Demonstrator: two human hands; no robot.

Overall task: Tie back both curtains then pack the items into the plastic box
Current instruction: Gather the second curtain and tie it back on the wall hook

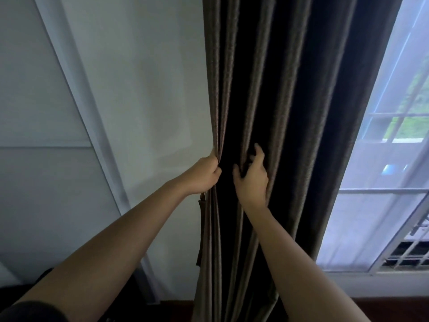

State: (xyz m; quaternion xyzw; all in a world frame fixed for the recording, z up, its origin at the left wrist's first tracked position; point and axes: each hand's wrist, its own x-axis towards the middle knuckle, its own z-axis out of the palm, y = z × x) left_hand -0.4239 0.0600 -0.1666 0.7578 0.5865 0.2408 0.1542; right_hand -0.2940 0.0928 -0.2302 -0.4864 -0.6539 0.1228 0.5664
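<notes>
Left hand [204,173] was fisted on the curtain's [267,77] left edge, with the fingers pressed together and curled round a bunch of folds and the thumb closed over them. Right hand [253,180] was just beside it, on the next pleats. Its thumb sat on one side of a fold and its curled fingers [251,159] on the other, loosely spread, with the index finger lifted above the rest. It seemed to pinch that fold, though the fingertips were lost in dark fabric. The curtain was dark brown and gathered in deep pleats, running up above both sets of fingers and down below them between the forearms. A narrow brown strap [201,228] hung straight down below the left fingers along the curtain edge. The window [408,126] was well right of the right fingers, past the curtain's far edge. A white wall [151,89] was left of the left fingers.
</notes>
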